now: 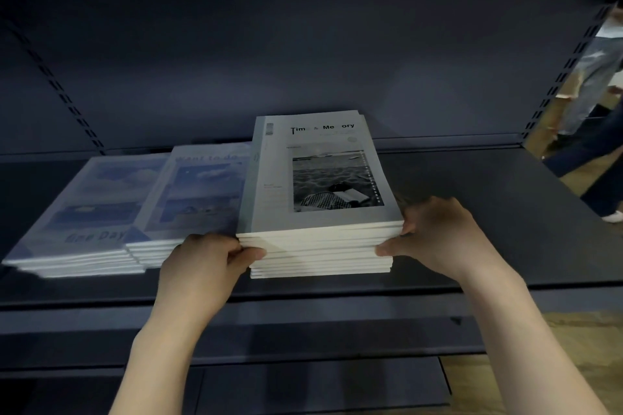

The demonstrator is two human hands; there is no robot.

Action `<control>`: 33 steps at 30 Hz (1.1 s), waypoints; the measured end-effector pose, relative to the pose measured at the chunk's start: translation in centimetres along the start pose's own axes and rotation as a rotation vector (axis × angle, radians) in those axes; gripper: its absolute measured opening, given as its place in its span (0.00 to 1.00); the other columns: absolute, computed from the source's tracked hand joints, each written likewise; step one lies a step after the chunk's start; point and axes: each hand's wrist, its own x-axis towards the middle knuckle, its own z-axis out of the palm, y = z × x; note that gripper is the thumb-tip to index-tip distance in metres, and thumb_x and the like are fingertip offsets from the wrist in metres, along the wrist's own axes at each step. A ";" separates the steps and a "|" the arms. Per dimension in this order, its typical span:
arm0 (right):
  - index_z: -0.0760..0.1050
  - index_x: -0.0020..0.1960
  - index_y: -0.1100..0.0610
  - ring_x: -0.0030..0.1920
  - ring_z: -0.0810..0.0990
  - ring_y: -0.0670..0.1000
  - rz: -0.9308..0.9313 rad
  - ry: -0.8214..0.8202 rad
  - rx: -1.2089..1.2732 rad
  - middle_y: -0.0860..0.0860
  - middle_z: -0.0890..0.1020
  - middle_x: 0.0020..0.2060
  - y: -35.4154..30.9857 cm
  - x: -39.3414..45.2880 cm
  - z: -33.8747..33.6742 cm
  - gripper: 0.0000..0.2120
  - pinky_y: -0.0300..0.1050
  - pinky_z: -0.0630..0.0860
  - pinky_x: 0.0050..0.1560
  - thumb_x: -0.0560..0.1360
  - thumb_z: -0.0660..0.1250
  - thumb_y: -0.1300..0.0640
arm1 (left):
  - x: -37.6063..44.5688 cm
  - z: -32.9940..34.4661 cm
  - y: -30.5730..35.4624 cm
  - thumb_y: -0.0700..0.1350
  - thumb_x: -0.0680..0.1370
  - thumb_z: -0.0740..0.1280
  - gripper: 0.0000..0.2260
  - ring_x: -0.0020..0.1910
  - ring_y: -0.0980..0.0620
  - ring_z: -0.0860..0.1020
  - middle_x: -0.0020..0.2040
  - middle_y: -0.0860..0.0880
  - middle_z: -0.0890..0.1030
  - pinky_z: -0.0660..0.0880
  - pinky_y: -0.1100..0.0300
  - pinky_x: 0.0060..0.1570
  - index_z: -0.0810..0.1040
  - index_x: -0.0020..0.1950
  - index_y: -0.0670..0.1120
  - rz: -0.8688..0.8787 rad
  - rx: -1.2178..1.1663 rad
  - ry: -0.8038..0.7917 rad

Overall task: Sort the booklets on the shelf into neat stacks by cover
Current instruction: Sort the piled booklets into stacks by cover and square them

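Observation:
A tall stack of grey-white "Time & Memory" booklets (320, 178) with a black-and-white beach photo stands on the dark shelf (472, 212). My left hand (205, 266) grips the stack's near left corner, fingers curled against its edges. At the near right corner my right hand (441, 236) holds it, thumb on the front edge. Left of it lies a lower stack of blue "want to do" booklets (199, 192). Further left is a stack of blue "One Day" booklets (87, 212), partly overlapped by the middle one.
The shelf's back panel (303, 61) rises behind the stacks, with slotted uprights at left (54, 84) and right (566, 67). Another shelf (303, 384) sits below. A person's legs (593, 84) show past the right upright, on a wooden floor.

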 end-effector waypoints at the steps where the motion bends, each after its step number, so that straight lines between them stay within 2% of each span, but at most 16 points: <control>1: 0.76 0.52 0.49 0.38 0.75 0.45 0.009 -0.005 0.002 0.41 0.79 0.36 -0.1 0.1 -0.1 0.20 0.37 0.68 0.36 0.63 0.74 0.43 | 0.0 0.0 -0.1 0.61 0.72 0.65 0.17 0.41 0.50 0.78 0.36 0.52 0.82 0.76 0.53 0.42 0.82 0.37 0.49 0.003 -0.017 -0.004; 6: 0.74 0.53 0.50 0.42 0.77 0.48 0.067 -0.021 0.119 0.44 0.78 0.39 -0.3 0.1 0.2 0.22 0.40 0.72 0.40 0.62 0.76 0.48 | 0.2 -0.2 -0.1 0.60 0.72 0.66 0.16 0.41 0.49 0.78 0.35 0.52 0.82 0.76 0.53 0.42 0.82 0.36 0.50 0.017 -0.034 -0.021; 9: 0.73 0.56 0.50 0.46 0.78 0.50 0.060 -0.047 0.159 0.46 0.79 0.44 -0.3 0.2 0.5 0.25 0.44 0.75 0.47 0.62 0.76 0.49 | 0.2 -0.1 -0.2 0.60 0.71 0.66 0.15 0.41 0.51 0.79 0.34 0.53 0.82 0.76 0.53 0.43 0.82 0.36 0.50 0.011 -0.068 -0.022; 12: 0.72 0.59 0.51 0.50 0.77 0.51 0.039 -0.055 0.142 0.47 0.80 0.49 -0.5 0.2 0.5 0.26 0.44 0.75 0.51 0.64 0.75 0.50 | 0.2 0.0 -0.1 0.60 0.71 0.66 0.16 0.39 0.51 0.79 0.34 0.53 0.82 0.76 0.53 0.43 0.82 0.36 0.49 0.013 -0.067 -0.008; 17: 0.74 0.58 0.51 0.50 0.77 0.49 0.023 -0.042 0.140 0.45 0.80 0.50 -0.8 -0.3 -0.2 0.23 0.40 0.72 0.48 0.65 0.75 0.50 | 0.2 0.0 -0.2 0.60 0.71 0.66 0.16 0.39 0.51 0.79 0.34 0.53 0.82 0.76 0.53 0.42 0.82 0.37 0.49 0.032 -0.063 -0.004; 24: 0.77 0.54 0.52 0.45 0.77 0.48 0.018 -0.075 0.163 0.43 0.78 0.41 -0.8 -0.4 -0.7 0.19 0.40 0.72 0.44 0.66 0.75 0.50 | 0.3 -0.1 -0.1 0.60 0.71 0.66 0.15 0.40 0.52 0.79 0.34 0.55 0.82 0.76 0.54 0.42 0.82 0.37 0.50 0.033 -0.074 -0.007; 28: 0.77 0.54 0.52 0.47 0.79 0.48 -0.008 -0.114 0.213 0.45 0.81 0.45 -0.7 -0.5 -1.1 0.17 0.46 0.77 0.51 0.66 0.74 0.51 | -0.3 -0.4 0.5 0.62 0.72 0.64 0.13 0.41 0.54 0.73 0.33 0.60 0.75 0.69 0.59 0.38 0.72 0.32 0.57 0.041 0.022 0.016; 31: 0.77 0.54 0.52 0.46 0.79 0.48 -0.025 -0.124 0.171 0.45 0.81 0.45 -0.6 -0.3 -1.1 0.18 0.45 0.77 0.50 0.66 0.74 0.51 | -0.2 -0.8 1.0 0.64 0.71 0.64 0.15 0.43 0.54 0.71 0.35 0.60 0.74 0.70 0.60 0.40 0.71 0.32 0.56 0.016 0.070 0.023; 33: 0.76 0.54 0.51 0.46 0.78 0.48 -0.031 -0.132 0.145 0.45 0.80 0.45 -0.7 -0.3 -1.4 0.17 0.44 0.76 0.50 0.67 0.73 0.50 | 0.2 -1.3 1.2 0.66 0.70 0.64 0.17 0.44 0.53 0.72 0.35 0.60 0.74 0.70 0.59 0.39 0.71 0.31 0.55 -0.023 0.085 -0.042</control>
